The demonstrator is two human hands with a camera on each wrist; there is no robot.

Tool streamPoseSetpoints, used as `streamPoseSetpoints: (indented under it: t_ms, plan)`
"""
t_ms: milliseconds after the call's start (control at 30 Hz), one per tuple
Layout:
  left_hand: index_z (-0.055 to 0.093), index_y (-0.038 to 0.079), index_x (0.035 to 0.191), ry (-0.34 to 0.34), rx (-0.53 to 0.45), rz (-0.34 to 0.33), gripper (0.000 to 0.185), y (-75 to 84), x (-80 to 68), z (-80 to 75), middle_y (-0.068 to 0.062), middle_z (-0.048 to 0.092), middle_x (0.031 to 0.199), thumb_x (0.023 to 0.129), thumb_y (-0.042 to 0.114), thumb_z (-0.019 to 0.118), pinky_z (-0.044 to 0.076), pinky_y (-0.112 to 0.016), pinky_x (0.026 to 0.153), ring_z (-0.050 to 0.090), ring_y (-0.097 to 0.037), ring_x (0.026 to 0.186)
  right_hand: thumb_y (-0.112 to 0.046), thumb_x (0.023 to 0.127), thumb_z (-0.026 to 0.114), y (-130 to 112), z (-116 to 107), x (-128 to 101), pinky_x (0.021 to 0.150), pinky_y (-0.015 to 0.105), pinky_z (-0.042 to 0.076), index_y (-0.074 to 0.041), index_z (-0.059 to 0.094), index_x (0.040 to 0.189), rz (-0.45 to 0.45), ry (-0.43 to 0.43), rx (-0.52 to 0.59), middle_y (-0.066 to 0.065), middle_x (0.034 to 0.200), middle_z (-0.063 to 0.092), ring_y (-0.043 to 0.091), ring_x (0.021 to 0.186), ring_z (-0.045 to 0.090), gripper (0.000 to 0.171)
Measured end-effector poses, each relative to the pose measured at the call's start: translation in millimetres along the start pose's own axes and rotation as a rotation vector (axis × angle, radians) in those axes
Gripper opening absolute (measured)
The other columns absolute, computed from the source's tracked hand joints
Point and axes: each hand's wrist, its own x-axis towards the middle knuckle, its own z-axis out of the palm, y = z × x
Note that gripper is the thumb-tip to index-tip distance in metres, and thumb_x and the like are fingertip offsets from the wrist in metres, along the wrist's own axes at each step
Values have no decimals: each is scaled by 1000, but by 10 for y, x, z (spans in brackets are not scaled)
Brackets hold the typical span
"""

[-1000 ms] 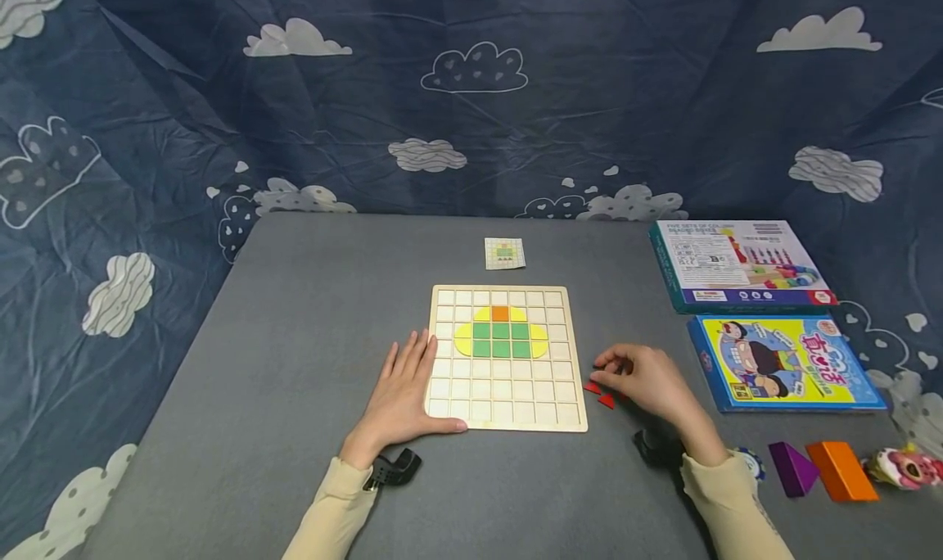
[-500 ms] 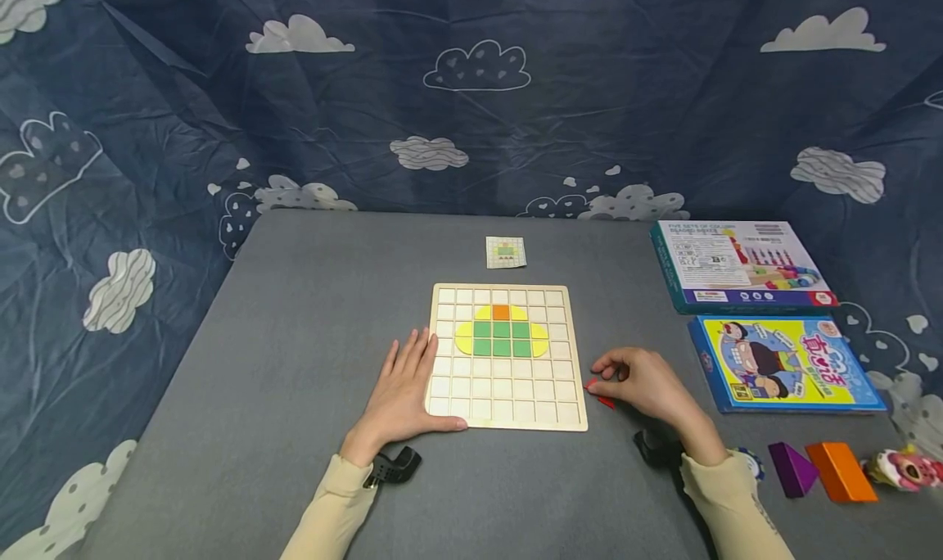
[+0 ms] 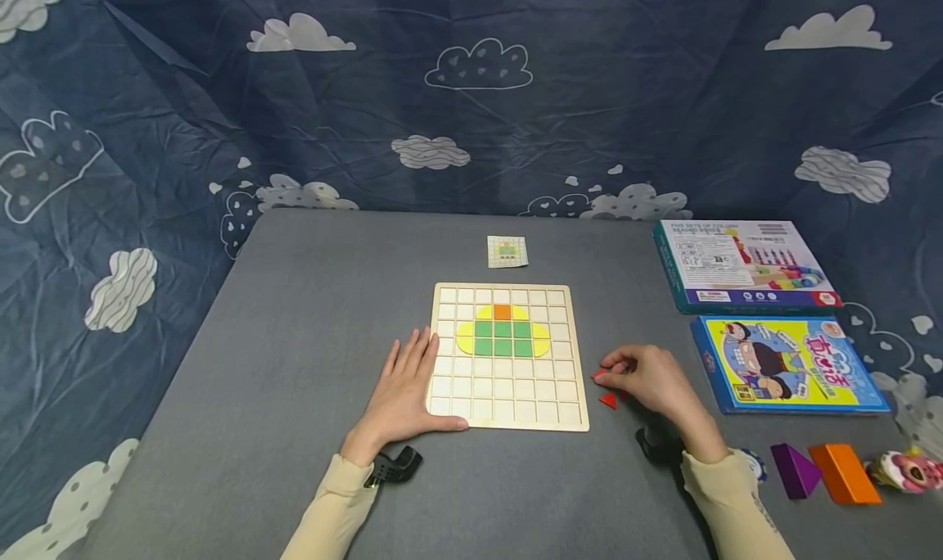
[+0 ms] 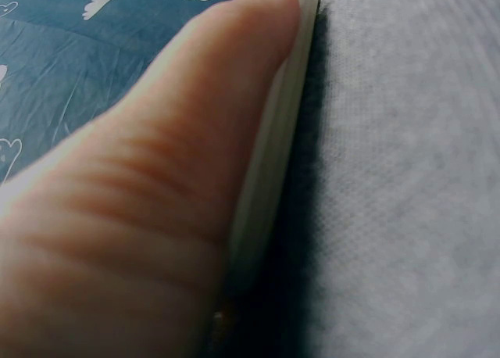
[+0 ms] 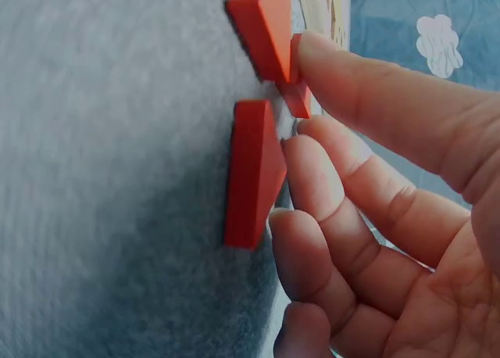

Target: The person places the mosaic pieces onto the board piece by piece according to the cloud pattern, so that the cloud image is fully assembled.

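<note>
My left hand [image 3: 394,396] lies with straight fingers along the left edge of a square wooden grid board [image 3: 508,388], its thumb on the front edge. Green squares [image 3: 503,339], an orange square [image 3: 502,312] and yellow rounded pieces [image 3: 464,339] form a shape in the board's upper half. To the right of the board, my right hand [image 3: 648,380] pinches a small red triangular block [image 5: 296,100] between thumb and index finger. Beneath that hand lie a loose red triangular block [image 3: 608,400] and another red block [image 5: 254,174], partly hidden by the hand in the head view.
A small pattern card [image 3: 507,252] lies behind the board. At the right are a white-and-teal box [image 3: 744,261] and a blue-and-yellow box [image 3: 788,363]. Nearer stand a purple prism [image 3: 796,471], an orange block [image 3: 844,473] and a figurine [image 3: 909,470].
My right thumb and index finger have closed on a red triangular block and drawn it slightly right, away from the board. The left hand has stayed in place.
</note>
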Motion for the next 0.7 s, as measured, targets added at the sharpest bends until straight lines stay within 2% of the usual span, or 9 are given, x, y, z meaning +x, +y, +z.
streamPoseSetpoints:
  t_ms: [133, 700]
  plan:
    - [9, 3, 152, 2, 1, 5, 129, 1, 6, -4, -14, 6, 157, 64, 86, 54, -5, -43, 113, -2, -25, 143, -26, 77, 81, 21, -9, 13, 52, 29, 37, -4, 70, 86, 39, 8, -3, -1, 69, 59, 14, 59, 51, 26]
    - [9, 3, 152, 6, -3, 14, 128, -3, -3, 10, -14, 6, 157, 65, 86, 53, -4, -42, 114, -2, -24, 143, -17, 76, 81, -7, 0, 24, 53, 30, 39, -6, 63, 81, 23, -14, 34, 1, 72, 59, 17, 61, 50, 22]
